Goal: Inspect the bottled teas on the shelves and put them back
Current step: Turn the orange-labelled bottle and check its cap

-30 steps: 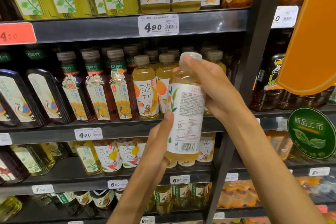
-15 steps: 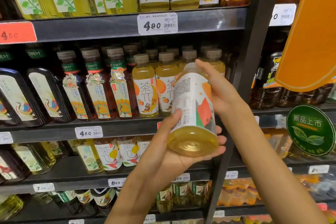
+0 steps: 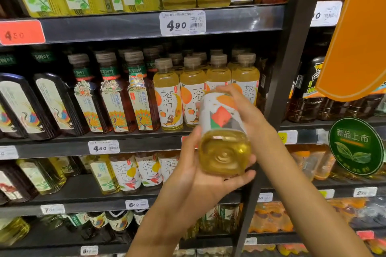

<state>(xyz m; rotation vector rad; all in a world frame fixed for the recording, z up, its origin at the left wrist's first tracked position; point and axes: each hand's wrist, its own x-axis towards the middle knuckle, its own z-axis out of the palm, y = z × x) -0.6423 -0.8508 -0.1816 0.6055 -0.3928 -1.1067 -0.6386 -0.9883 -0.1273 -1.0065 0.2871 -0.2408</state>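
A bottle of yellow tea [image 3: 224, 131] is held in front of the shelf [image 3: 133, 146], tipped so its round base faces the camera and its top points toward the row of matching bottles [image 3: 205, 89] behind it. The left hand [image 3: 200, 173] cups the base from below, fingers [image 3: 242, 175] curled under it. The right hand [image 3: 244, 108] wraps the upper label, fingers closed around the bottle.

Dark metal shelves [image 3: 133, 27] fill the frame, split by a black upright post [image 3: 279, 94] right of centre; an orange hanging sign [image 3: 359, 44] occupies the upper right.
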